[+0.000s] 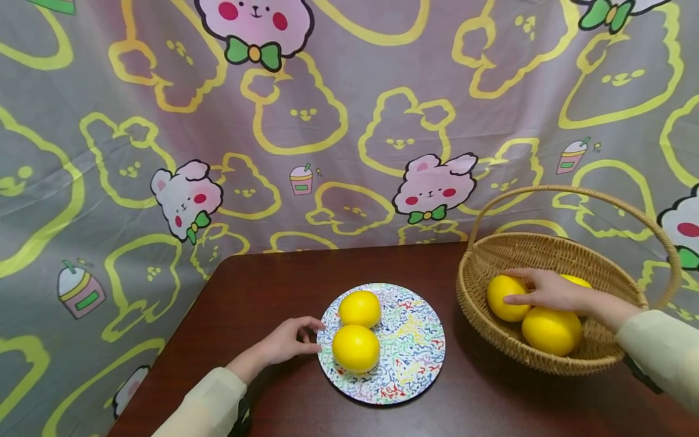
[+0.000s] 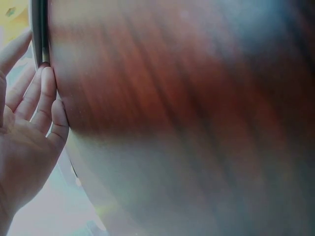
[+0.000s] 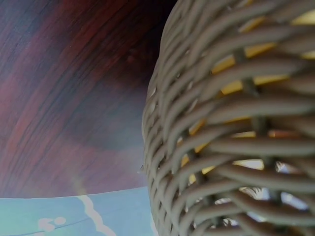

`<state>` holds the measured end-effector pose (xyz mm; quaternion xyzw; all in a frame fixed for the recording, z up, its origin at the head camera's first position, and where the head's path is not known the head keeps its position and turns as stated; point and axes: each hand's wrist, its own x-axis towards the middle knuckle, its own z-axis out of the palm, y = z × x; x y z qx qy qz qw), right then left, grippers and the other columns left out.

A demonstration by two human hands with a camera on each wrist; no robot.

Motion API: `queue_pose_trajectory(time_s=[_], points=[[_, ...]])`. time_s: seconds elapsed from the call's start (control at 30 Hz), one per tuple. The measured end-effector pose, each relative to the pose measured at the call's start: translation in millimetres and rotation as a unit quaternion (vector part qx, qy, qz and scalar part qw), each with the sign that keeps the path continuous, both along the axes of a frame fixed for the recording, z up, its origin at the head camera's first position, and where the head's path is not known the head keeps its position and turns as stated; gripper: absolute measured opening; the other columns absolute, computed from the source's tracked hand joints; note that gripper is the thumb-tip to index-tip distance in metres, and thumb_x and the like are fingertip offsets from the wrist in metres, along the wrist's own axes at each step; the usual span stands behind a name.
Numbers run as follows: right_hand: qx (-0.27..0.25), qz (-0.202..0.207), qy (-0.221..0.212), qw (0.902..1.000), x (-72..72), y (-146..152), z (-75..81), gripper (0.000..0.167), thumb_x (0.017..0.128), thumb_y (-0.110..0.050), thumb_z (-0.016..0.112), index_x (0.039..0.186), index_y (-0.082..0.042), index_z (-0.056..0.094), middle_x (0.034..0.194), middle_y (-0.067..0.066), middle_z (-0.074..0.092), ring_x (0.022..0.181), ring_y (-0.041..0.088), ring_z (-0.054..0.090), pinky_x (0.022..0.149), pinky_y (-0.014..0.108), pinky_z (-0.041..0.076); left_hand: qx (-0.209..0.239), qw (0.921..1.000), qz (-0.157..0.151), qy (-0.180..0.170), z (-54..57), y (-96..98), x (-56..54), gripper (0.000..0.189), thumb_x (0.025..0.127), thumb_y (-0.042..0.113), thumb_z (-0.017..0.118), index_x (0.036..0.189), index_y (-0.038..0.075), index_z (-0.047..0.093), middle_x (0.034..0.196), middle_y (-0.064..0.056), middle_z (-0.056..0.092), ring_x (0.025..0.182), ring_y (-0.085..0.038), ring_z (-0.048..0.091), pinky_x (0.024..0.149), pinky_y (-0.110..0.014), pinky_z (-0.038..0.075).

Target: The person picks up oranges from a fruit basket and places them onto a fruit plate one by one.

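Note:
A round plate (image 1: 417,358) with a multicoloured squiggle pattern lies on the table and bears two smooth, yellow, round fruits, a rear one (image 1: 359,308) and a front one (image 1: 356,349). At its left rim is my left hand (image 1: 281,341), thumb and fingers loosely bent and apart. Its fingertips are right at the plate's edge (image 2: 37,29) in the left wrist view. Inside the wicker basket (image 1: 475,309), my right hand (image 1: 551,291) holds a yellow fruit (image 1: 505,300) between thumb and fingers. Another fruit (image 1: 553,331) sits below that hand, and a third (image 1: 576,280) shows partly behind it.
The basket's tall arched handle (image 1: 568,189) rises above its opening. A dark red-brown wooden table (image 1: 262,282) carries everything, with its left edge beside my left forearm. Behind it hangs a grey-pink cloth (image 1: 349,170) with cartoon animals. The basket weave (image 3: 221,128) fills much of the right wrist view.

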<state>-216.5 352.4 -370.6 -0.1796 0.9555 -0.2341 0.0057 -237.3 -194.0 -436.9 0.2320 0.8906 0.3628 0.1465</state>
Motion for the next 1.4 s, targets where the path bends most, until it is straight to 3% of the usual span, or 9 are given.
queue_pose_trajectory(time_s=[0.17,0.37,0.57,0.7,0.83,1.07,1.23,1.4], points=[[0.001,0.009,-0.004,0.9999,1.7,-2.2,0.7,0.069,0.087,-0.039,0.072,0.136,0.004,0.049,0.125,0.029,0.056,0.108,0.043,0.056,0.082,0.049,0.044,0.003,1.0000,-0.003,-0.002,-0.7,-0.4,-0.9,0.042,0.083,0.026,0.079,0.120,0.012,0.064,0.106,0.002,0.062,0.078,-0.018,0.055,0.067,-0.026,0.050],[-0.023,0.018,-0.019,0.9994,1.5,-3.3,0.4,0.080,0.082,-0.034,0.078,0.135,0.014,0.043,0.128,0.035,0.050,0.115,0.051,0.049,0.090,0.058,0.041,-0.002,1.0000,0.001,-0.004,-0.8,0.1,-1.3,0.041,0.083,0.026,0.079,0.119,0.013,0.064,0.105,0.003,0.062,0.078,-0.018,0.055,0.068,-0.026,0.050],[-0.062,0.064,-0.048,0.9948,1.2,2.0,0.1,0.077,0.082,-0.025,0.078,0.138,0.012,0.041,0.128,0.033,0.052,0.100,0.030,0.057,0.076,0.033,0.046,0.000,1.0000,-0.003,-0.002,-1.2,0.6,-0.6,0.042,0.082,0.025,0.079,0.119,0.012,0.064,0.106,0.002,0.062,0.078,-0.018,0.055,0.068,-0.026,0.050],[-0.084,0.082,-0.064,0.9910,0.6,4.3,-2.8,0.075,0.084,-0.020,0.076,0.140,0.010,0.038,0.132,0.035,0.047,0.101,0.031,0.057,0.074,0.029,0.045,0.000,1.0000,-0.001,-0.005,-0.5,0.7,-0.6,0.042,0.082,0.025,0.079,0.119,0.012,0.064,0.105,0.002,0.062,0.078,-0.018,0.055,0.067,-0.026,0.050],[-0.082,0.076,-0.071,0.9912,-0.6,2.3,-4.5,0.076,0.085,-0.022,0.075,0.142,0.007,0.035,0.134,0.036,0.044,0.105,0.037,0.057,0.076,0.036,0.045,0.003,1.0000,-0.003,-0.002,0.1,0.9,0.1,0.042,0.082,0.025,0.079,0.119,0.011,0.064,0.105,0.001,0.062,0.078,-0.018,0.055,0.067,-0.026,0.050],[-0.053,0.044,-0.097,0.9928,0.1,-6.5,-6.9,0.085,0.085,-0.031,0.074,0.145,0.005,0.028,0.129,0.033,0.048,0.098,0.028,0.057,0.075,0.040,0.043,0.003,1.0000,-0.002,0.005,0.9,0.2,1.8,0.042,0.083,0.025,0.079,0.119,0.012,0.064,0.105,0.002,0.062,0.078,-0.017,0.055,0.067,-0.025,0.050],[-0.072,0.047,-0.118,0.9893,1.8,-10.7,-6.5,0.085,0.086,-0.028,0.074,0.147,0.004,0.024,0.126,0.031,0.049,0.095,0.026,0.057,0.073,0.041,0.044,0.003,0.9999,-0.002,0.010,-0.6,0.1,2.3,0.042,0.082,0.026,0.079,0.119,0.012,0.064,0.104,0.003,0.062,0.077,-0.016,0.055,0.067,-0.024,0.050],[-0.078,0.047,-0.106,0.9901,2.5,-12.5,-5.3,0.082,0.085,-0.027,0.074,0.145,0.003,0.027,0.123,0.027,0.052,0.093,0.024,0.056,0.072,0.039,0.043,0.004,0.9999,-0.004,0.015,0.0,0.4,2.4,0.042,0.082,0.026,0.079,0.119,0.011,0.064,0.103,0.002,0.062,0.076,-0.016,0.054,0.065,-0.025,0.050]])
